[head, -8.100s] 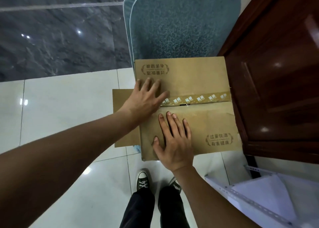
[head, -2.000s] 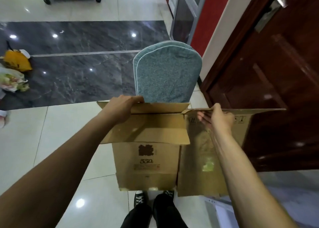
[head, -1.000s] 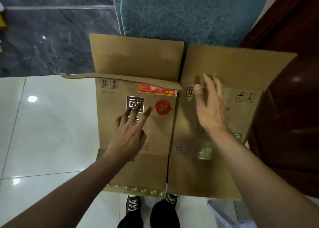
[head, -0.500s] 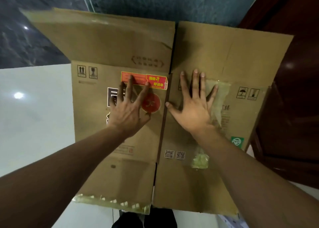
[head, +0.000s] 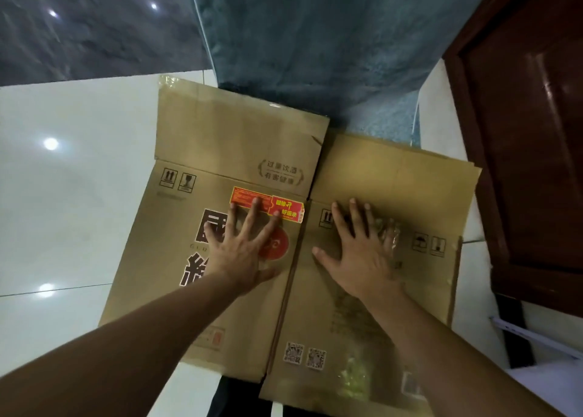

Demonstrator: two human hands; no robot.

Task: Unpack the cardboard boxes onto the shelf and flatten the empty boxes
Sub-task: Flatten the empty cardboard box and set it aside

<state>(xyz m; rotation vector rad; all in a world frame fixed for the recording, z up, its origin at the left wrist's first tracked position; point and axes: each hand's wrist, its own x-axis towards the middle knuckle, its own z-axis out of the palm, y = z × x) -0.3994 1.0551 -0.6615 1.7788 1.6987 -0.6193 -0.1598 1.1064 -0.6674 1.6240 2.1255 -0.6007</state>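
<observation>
A brown cardboard box (head: 220, 151) lies flattened on the floor in front of me, its panels and flaps spread out. It carries black characters, a red round mark and a red-and-yellow label (head: 268, 203). My left hand (head: 244, 246) presses flat on the left panel with fingers spread, fingertips on the label. My right hand (head: 359, 252) presses flat on the right panel, fingers straight, beside a patch of crinkled clear tape (head: 389, 233). Neither hand holds anything.
A blue-green mat (head: 315, 47) lies just beyond the box, partly under its far edge. A dark wooden door (head: 533, 132) stands at the right. White floor tiles (head: 69, 195) extend left; dark marble flooring (head: 94, 25) lies farther away. A white metal shelf part (head: 542, 341) shows at lower right.
The box was stood up and opened, then laid down and flattened. Over the last half second both palms stay pressed on it and the cardboard lies flatter, its far flaps down on the mat.
</observation>
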